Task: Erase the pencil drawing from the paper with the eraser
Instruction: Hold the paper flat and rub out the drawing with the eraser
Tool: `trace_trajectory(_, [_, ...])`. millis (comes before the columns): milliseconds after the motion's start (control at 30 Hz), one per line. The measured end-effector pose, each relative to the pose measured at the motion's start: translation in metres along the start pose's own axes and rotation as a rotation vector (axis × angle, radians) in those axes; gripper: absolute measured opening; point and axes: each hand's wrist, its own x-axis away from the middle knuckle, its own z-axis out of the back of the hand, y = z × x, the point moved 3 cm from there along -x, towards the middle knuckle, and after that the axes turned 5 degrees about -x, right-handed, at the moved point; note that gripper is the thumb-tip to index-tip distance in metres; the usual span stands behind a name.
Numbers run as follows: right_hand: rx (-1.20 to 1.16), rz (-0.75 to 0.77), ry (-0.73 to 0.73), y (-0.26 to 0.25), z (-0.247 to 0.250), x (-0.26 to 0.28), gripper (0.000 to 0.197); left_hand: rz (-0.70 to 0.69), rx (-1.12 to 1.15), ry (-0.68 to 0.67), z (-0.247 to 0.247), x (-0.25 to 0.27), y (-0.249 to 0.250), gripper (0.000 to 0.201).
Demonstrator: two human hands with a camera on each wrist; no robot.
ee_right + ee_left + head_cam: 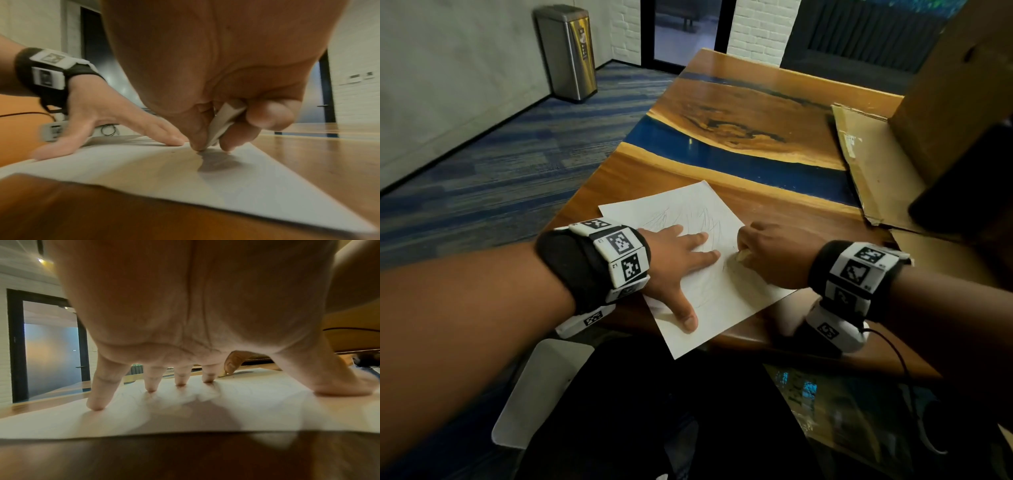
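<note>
A white sheet of paper (717, 301) with faint pencil lines (688, 214) lies near the front edge of the wooden table (774, 202). My left hand (678, 260) lies flat on the sheet with straight, spread fingers (152, 381) pressing it down. Just to its right, my right hand (767, 253) pinches a pale eraser (223, 121) between thumb and fingers, its lower end on the paper (144, 168). The eraser (743, 255) shows as a small pale tip under the knuckles.
Flattened cardboard (873, 164) and a cardboard box (959, 102) stand at the table's right side. A blue resin strip (739, 154) crosses the tabletop. A steel bin (568, 51) stands by the far wall. A black cable (893, 349) hangs from my right wrist.
</note>
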Motion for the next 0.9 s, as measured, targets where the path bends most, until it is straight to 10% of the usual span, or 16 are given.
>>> trace_trajectory(200, [-0.125,0.331,-0.130,-0.052,-0.011,0.037,0.044,-0.005,0.046,0.003,0.000,0.002,0.003,0.128])
trace_trajectory(333, [-0.034,0.022,-0.047,-0.015,-0.002,0.017,0.031,0.012,0.051,-0.011,-0.001,0.001,0.005,0.126])
trace_trajectory(500, [-0.098,0.333,-0.122,-0.054,-0.013,0.044,0.051,0.013,0.060,-0.006,-0.001,0.000,0.006,0.127])
trace_trajectory(667, [-0.033,0.060,-0.043,-0.023,-0.001,0.024,0.031,0.015,0.054,-0.022,-0.001,-0.001,0.006,0.129])
trace_trajectory(800, [-0.104,0.349,-0.134,-0.060,-0.015,0.045,0.053,0.014,0.074,0.000,-0.001,0.001,0.007,0.130])
trace_trajectory(900, [-0.059,0.164,-0.058,-0.037,-0.004,0.028,0.038,0.025,0.063,-0.008,-0.001,0.000,0.007,0.130])
